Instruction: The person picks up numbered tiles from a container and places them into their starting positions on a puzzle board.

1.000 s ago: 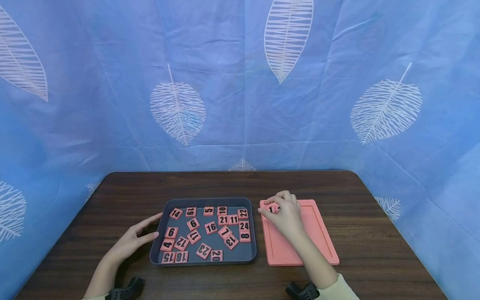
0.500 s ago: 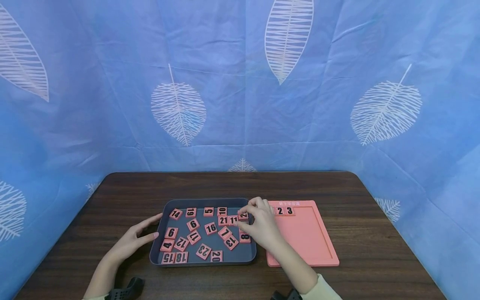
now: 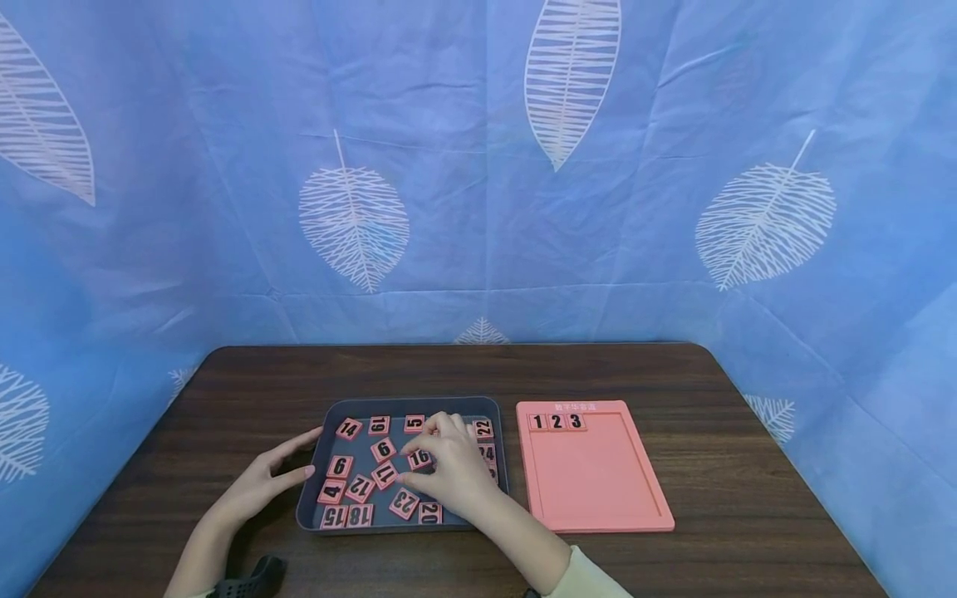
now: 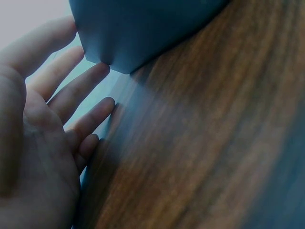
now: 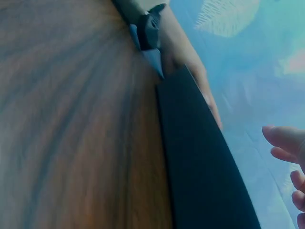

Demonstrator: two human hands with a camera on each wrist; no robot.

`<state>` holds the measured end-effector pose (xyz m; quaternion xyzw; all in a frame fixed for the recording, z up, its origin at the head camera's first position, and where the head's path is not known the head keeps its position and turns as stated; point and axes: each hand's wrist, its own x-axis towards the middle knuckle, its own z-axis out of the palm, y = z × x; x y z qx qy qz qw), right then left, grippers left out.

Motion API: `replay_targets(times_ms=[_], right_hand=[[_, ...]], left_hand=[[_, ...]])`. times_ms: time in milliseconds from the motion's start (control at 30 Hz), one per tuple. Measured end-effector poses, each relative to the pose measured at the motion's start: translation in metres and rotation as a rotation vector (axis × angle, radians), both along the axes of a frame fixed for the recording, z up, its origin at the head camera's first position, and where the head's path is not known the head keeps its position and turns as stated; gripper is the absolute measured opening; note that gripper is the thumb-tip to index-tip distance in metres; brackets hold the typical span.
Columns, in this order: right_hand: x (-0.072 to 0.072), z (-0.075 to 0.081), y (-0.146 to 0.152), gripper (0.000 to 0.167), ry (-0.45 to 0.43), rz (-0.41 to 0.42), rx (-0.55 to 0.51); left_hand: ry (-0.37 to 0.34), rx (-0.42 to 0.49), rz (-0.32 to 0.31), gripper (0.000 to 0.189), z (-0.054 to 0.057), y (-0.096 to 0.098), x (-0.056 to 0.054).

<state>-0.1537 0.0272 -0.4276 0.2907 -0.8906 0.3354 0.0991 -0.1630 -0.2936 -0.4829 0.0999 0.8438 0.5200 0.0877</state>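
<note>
A dark grey tray (image 3: 361, 455) holds many loose pink number tiles, lying at mixed angles. My right hand (image 3: 452, 469) is over the tray, thumb and fingertips apart around tile 16 (image 3: 419, 458) and beside tile 17 (image 3: 385, 475). It covers several tiles on the right side. In the right wrist view, that hand's fingers (image 5: 286, 138) show at the edge with nothing between them. My left hand (image 3: 257, 482) touches the tray's left side with extended fingers; the left wrist view shows its fingertips against the outer wall (image 4: 138, 33).
A pink board (image 3: 598, 482) with a raised rim lies right of the tray. Tiles 1, 2 and 3 (image 3: 557, 422) stand in a row at its top left. Both rest on a dark wooden table (image 3: 718, 432), with a blue leaf-patterned cloth (image 3: 449, 208) behind.
My right hand has moved left from the board's top left corner, past the tray's right edge, to the tray's middle. Tiles 1, 2 and 3 are uncovered. My left hand has stayed in place.
</note>
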Motion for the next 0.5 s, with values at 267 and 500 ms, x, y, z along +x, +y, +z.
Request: replay_targets(times_ms=[267,500], right_hand=[[0.002,-0.007,-0.029,0.025,-0.017,0.067,0.044],[-0.002,-0.013,-0.051,0.023,-0.007,0.049,0.129]], left_hand=[[-0.009,0.008,-0.002,0.059,0.001,0.0,0.001],[-0.014,0.018,-0.013,0.059,0.002,-0.001,0.001]])
